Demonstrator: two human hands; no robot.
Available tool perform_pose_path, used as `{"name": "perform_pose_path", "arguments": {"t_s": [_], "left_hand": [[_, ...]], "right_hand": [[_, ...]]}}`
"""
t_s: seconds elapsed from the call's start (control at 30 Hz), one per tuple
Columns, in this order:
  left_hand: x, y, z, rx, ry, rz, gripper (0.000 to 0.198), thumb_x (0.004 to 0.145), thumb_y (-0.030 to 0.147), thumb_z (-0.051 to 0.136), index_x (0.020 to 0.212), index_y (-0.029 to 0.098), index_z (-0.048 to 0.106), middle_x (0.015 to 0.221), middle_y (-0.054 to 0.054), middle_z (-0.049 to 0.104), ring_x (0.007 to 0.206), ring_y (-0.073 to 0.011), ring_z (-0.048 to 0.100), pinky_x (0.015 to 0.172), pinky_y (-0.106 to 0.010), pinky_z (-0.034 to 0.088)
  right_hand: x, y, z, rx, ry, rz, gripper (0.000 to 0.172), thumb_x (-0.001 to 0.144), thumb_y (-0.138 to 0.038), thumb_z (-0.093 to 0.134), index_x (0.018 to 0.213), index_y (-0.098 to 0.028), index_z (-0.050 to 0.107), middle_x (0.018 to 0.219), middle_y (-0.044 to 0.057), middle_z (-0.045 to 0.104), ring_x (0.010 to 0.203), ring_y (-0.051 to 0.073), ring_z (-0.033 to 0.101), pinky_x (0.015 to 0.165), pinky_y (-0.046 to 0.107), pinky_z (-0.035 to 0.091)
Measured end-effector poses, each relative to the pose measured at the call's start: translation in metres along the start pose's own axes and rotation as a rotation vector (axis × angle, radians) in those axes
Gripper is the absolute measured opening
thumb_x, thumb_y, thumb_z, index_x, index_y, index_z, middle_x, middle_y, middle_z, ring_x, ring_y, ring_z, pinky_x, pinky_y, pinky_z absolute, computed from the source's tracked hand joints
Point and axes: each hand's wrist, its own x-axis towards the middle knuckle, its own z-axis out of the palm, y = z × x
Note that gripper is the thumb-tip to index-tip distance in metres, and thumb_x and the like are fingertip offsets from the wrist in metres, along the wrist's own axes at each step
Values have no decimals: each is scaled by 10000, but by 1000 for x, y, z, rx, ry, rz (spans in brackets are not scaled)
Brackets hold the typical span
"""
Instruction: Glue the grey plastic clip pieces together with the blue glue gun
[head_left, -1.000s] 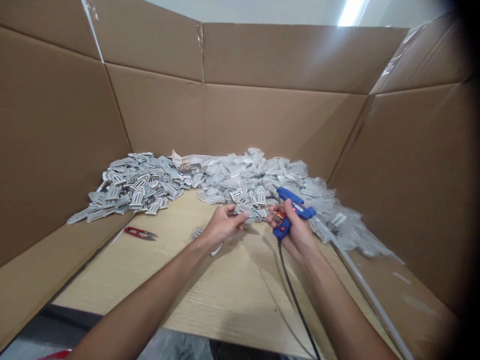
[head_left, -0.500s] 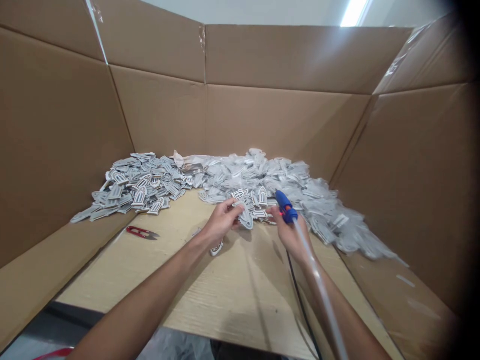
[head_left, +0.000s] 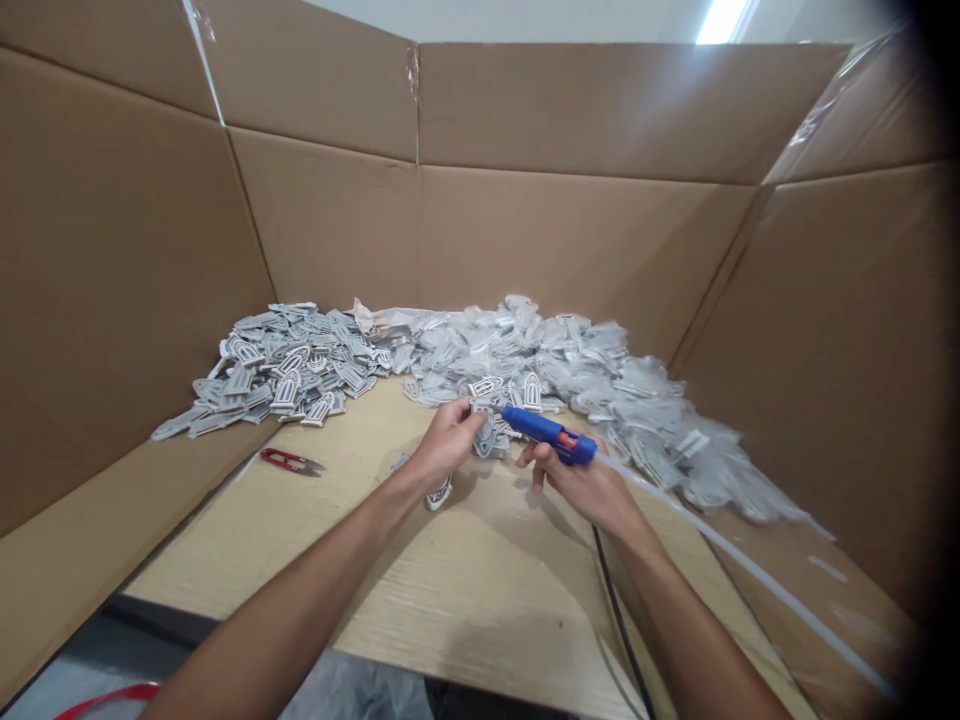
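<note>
My left hand (head_left: pixel 451 438) pinches a small grey arch-shaped piece (head_left: pixel 487 432) above the table. In my right hand (head_left: pixel 581 480) is a blue hot glue gun (head_left: pixel 547 432), its nozzle pointing left at the held piece; whether the tip touches it I cannot tell. A long clear glue stick (head_left: pixel 720 535) trails from the back of the gun. Beyond my hands lie a few pieces with white and dark arch patterns, one of them (head_left: pixel 532 391) upright to the eye. Another patterned piece (head_left: pixel 439 494) lies under my left wrist, partly hidden.
Loose grey arch pieces (head_left: pixel 292 365) are heaped at the back left. A pile of pieces in clear plastic bags (head_left: pixel 600 370) spreads along the back and right. Red thread snips (head_left: pixel 291 462) lie on the wooden table (head_left: pixel 420 610). Cardboard walls (head_left: pixel 570 250) stand around; a black cord (head_left: pixel 619 610) runs forward.
My right hand has turned the glue gun from pointing up and away to pointing left, bringing its nozzle to the piece in my left hand. The view has shifted slightly.
</note>
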Motion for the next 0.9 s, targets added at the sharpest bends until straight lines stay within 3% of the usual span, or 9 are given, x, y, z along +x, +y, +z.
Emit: {"name": "perform_pose_path", "arguments": {"t_s": [0.3,0.57,0.77,0.9], "left_hand": [[-3,3,0,46,-23,66,173,837,316,604,880,154,644,662,22,520,585,-109,437,530,-218,316],[0,-3,-1,106,-37,94,187,875,333,573,904,157,629,662,32,495,572,-109,417,527,-228,306],[-3,0,-2,184,-32,140,120,877,279,566,850,167,601,665,41,477,587,-105,392,562,-231,305],[-7,3,-3,265,-37,169,110,891,252,545,857,163,601,693,30,499,620,-108,415,594,-233,317]], "right_hand": [[0,-1,0,-71,-15,37,527,823,-714,590,725,-213,721,627,51,708,564,209,697,594,301,570],[1,0,2,-78,14,60,429,815,-616,613,695,-211,693,588,56,690,557,220,693,548,303,548],[0,1,3,-132,34,78,359,810,-541,653,707,-200,690,566,25,674,516,190,650,506,277,488],[-3,0,2,-235,13,-1,331,853,-488,663,688,-201,660,537,-2,650,474,156,590,506,263,432]]}}
